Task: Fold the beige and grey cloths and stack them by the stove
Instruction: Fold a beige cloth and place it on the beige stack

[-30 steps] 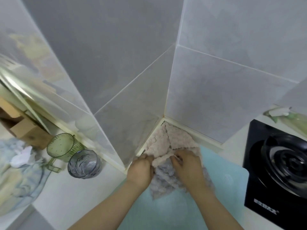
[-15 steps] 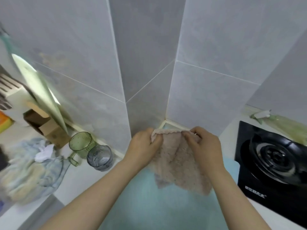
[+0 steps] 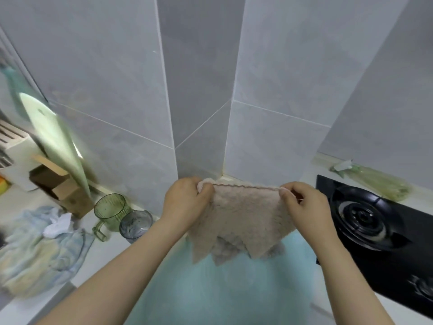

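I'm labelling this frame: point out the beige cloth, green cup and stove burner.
beige cloth point(image 3: 243, 214): head view, middle of its hanging face.
green cup point(image 3: 111, 211): head view, its side wall.
stove burner point(image 3: 362, 216): head view, centre of its ring.

fluffy beige cloth point(image 3: 243, 214) hangs stretched, corners pinched.

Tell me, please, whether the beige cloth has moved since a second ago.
Yes: the beige cloth has risen off the teal mat and now hangs spread between left hand and right hand.

Wall point(image 3: 201, 90) behind, 2 cups point(image 3: 112, 205) left, stove point(image 3: 365, 216) right; mat point(image 3: 222, 289) below open
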`<state>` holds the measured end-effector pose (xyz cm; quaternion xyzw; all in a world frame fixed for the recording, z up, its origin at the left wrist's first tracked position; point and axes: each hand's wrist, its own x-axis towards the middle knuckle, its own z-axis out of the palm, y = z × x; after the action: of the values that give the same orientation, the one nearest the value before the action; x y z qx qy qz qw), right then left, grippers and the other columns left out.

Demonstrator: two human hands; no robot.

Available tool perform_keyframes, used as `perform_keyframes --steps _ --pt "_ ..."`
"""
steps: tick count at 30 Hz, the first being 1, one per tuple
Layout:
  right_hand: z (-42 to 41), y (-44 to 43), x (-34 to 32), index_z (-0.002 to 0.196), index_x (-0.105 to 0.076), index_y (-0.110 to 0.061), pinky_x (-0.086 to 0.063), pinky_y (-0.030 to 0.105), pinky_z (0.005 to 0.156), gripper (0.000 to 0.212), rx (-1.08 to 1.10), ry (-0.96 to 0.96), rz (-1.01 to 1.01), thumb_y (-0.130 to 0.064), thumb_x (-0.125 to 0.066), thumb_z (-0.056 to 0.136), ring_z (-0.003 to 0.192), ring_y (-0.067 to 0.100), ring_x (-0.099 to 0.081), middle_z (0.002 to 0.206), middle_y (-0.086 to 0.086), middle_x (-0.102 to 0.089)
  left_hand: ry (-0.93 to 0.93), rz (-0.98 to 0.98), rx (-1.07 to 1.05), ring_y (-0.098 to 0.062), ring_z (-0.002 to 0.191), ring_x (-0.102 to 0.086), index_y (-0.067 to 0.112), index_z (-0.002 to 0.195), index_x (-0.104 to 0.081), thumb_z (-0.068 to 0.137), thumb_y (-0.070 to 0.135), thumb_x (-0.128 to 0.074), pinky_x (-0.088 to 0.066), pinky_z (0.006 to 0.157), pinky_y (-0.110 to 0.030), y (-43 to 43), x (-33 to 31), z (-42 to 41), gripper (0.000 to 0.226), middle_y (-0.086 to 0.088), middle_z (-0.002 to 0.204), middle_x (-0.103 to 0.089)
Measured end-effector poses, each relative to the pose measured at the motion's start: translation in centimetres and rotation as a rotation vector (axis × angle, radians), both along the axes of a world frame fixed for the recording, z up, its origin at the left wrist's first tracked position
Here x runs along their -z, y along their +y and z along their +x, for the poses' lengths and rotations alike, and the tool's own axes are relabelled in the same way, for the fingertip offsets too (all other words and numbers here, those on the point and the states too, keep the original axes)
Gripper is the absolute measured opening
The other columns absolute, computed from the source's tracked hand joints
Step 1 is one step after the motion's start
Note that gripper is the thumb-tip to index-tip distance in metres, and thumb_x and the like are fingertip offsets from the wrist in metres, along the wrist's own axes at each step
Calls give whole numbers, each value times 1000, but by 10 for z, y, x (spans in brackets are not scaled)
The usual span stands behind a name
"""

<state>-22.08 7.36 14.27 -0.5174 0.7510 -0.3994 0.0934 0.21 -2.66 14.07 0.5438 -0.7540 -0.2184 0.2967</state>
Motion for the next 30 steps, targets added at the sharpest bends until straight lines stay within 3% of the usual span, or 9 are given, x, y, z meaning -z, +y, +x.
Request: perform_keyframes --steps 6,11,18,22,27,30 --pt "-8 6 0 83 -67 -21 -39 20 67 15 131 -57 -41 -16 -57 93 80 8 -58 83 -11 -66 47 -25 -13 -27 59 -39 8 61 -42 78 15 -53 -26 50 -32 -1 -1 3 22 -3 53 -39" --pt "-15 13 1 89 -69 -21 -41 22 66 22 163 -142 3 -9 -51 92 80 7 -59 91 -13 -67 144 -100 62 -18 52 -31 15 56 -30 91 18 -52 -22 51 -34 -1 -8 8 41 2 50 -29" --pt "-18 21 -4 80 -67 -24 -42 27 65 12 247 -111 -69 -20 -63 90 78 10 -60 78 -9 -67 262 -130 49 -11 50 -27 17 56 -28 94 21 -50 -19 48 -25 -3 -18 11 44 5 50 -24" --pt "-20 24 -7 91 -70 -22 -40 24 69 13 221 -132 -46 -15 -58 93 82 9 -58 88 -9 -67 307 -110 59 -10 48 -23 17 54 -26 91 21 -55 -17 49 -25 0 -20 9 47 5 49 -20" --pt "-23 32 -9 91 -66 -28 -43 26 57 16 173 -278 -37 -13 -59 91 59 16 -52 70 -1 -58 402 -21 64 -16 51 -38 10 51 -36 93 27 -54 -42 56 -38 7 -11 6 48 5 47 -31" --pt "-21 38 -14 90 -64 -21 -42 27 52 11 177 -336 -63 -12 -59 91 51 13 -47 62 1 -54 431 50 86 -17 50 -43 8 53 -40 92 29 -53 -52 63 -49 13 -7 -2 46 5 43 -38"
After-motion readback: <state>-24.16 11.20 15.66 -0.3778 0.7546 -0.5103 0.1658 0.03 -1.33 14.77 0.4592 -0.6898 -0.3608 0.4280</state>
